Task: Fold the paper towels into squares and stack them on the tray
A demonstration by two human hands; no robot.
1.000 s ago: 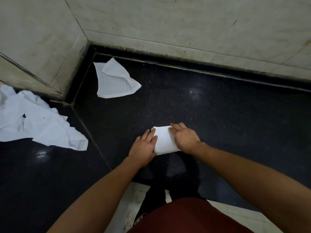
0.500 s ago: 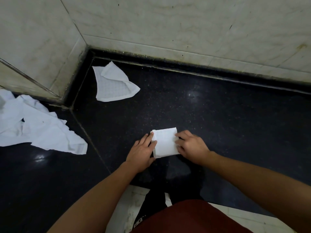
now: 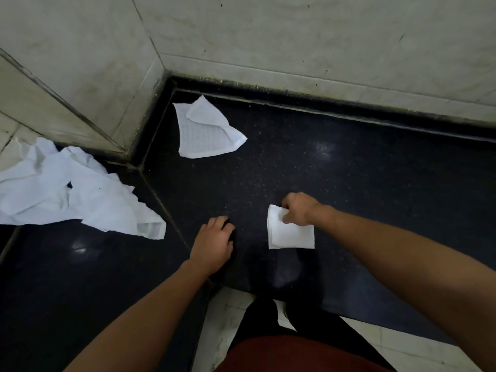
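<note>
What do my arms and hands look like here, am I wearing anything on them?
The left forearm and right forearm are bare up to the frame edge: no sleeves show. The left hand and right hand are bare too, with no gloves, watch, bracelet or rings visible. A dark red garment shows at the bottom edge.

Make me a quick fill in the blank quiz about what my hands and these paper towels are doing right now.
The right hand grips a paper towel folded into a ___.
The left hand holds ___.
The crumpled pile lies to the ___ of both hands.
The half-open towel beyond them is touched by ___ hand.
Missing words: square; nothing; left; neither.
</note>
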